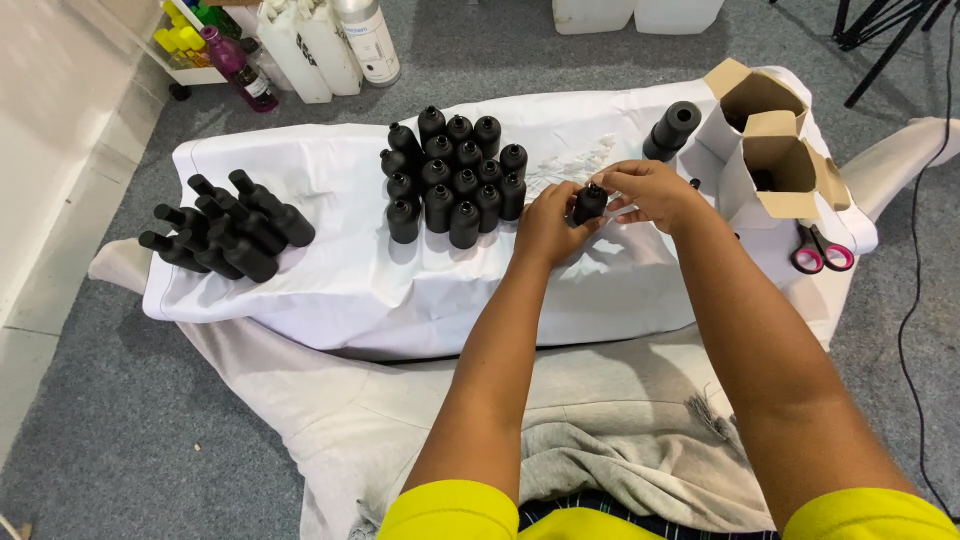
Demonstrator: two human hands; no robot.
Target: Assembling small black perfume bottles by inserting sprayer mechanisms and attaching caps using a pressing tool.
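Well, both hands — left hand [545, 225] and right hand [650, 190] — close their fingers round one small black bottle [589, 203] above the white cloth [400, 290] (an upright cluster [455, 175] seems finished, a lying heap [225, 228] apparently waits).

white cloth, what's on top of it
On the white cloth: standing black bottles, lying bottles, two open boxes, scissors. Both hands hold one bottle. The boxes' insides are mostly hidden.

Fingers [563, 203] hide much of the small black bottle [589, 203] (its cap barely shows); white jugs [640, 14] are cut off.
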